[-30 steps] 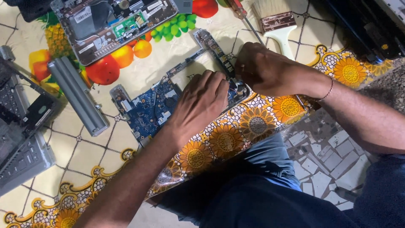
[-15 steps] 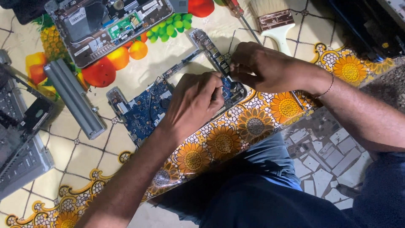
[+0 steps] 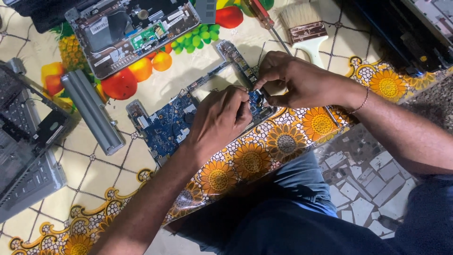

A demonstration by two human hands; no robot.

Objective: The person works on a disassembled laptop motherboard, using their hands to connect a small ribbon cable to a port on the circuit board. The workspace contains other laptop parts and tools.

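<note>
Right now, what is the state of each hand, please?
Left hand: fingers curled, pressing on the blue circuit board.
Right hand: fingers pinched at the same board; what they pinch cannot be told.

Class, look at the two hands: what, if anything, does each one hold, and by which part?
Both the left hand and right hand rest on the blue circuit board at its right end; whether the fingertips pinch anything there cannot be told.

One blue circuit board, one grey battery bar, one wooden-handled brush, one screwdriver, perhaps two opened laptop shells.
</note>
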